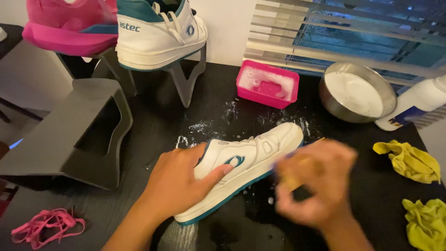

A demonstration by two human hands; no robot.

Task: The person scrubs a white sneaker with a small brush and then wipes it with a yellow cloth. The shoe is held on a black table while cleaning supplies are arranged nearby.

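Observation:
A white sneaker [260, 151] with teal trim lies on its side on the black table [153, 116]. My left hand [179, 179] presses on the heel end, thumb across the side. My right hand [316, 186] is blurred at the sole near the toe. It grips something small and yellowish that I cannot make out. Foam specks are scattered on the table around the shoe.
A pink tub [267, 84] of suds and a steel bowl [357, 93] of foam stand behind. A white bottle [416, 104] lies at right, near two yellow cloths [411, 160]. Grey stands [83, 135] hold a second white sneaker [160, 32] and a pink shoe [69, 23]. Pink laces [46, 225] lie front left.

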